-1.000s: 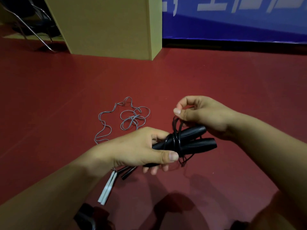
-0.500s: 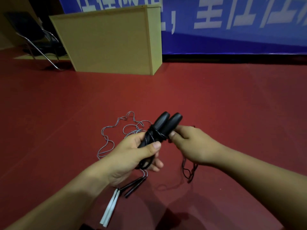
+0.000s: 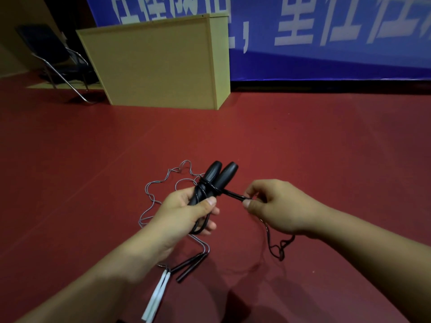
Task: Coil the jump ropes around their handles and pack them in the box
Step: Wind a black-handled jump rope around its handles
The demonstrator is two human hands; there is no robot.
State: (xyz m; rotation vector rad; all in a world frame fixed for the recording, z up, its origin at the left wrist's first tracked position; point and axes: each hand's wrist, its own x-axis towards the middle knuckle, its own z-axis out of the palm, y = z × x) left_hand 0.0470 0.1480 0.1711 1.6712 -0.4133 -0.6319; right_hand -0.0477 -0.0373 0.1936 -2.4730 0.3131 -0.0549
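Note:
My left hand (image 3: 184, 210) grips two black jump-rope handles (image 3: 219, 177) held side by side, pointing up and away, with black rope wound round their middle. My right hand (image 3: 277, 206) pinches the black rope (image 3: 233, 195) just right of the handles and holds it taut; the loose end (image 3: 278, 248) dangles below that hand. A second jump rope lies on the red floor: its grey cord (image 3: 151, 194) sprawls behind my left hand, and its slim black handles (image 3: 189, 268) and white handles (image 3: 156, 297) lie beneath my left forearm. No packing box is identifiable.
A tan wooden cabinet (image 3: 158, 64) stands on the floor at the back. A black metal-framed chair (image 3: 58, 59) is to its left. A blue banner with white characters (image 3: 326, 38) covers the back wall. Red floor (image 3: 326, 148) stretches right.
My right hand has pulled away to the right from the handles, drawing the black rope taut. The handles stay upright in my left hand, after being horizontal a second ago.

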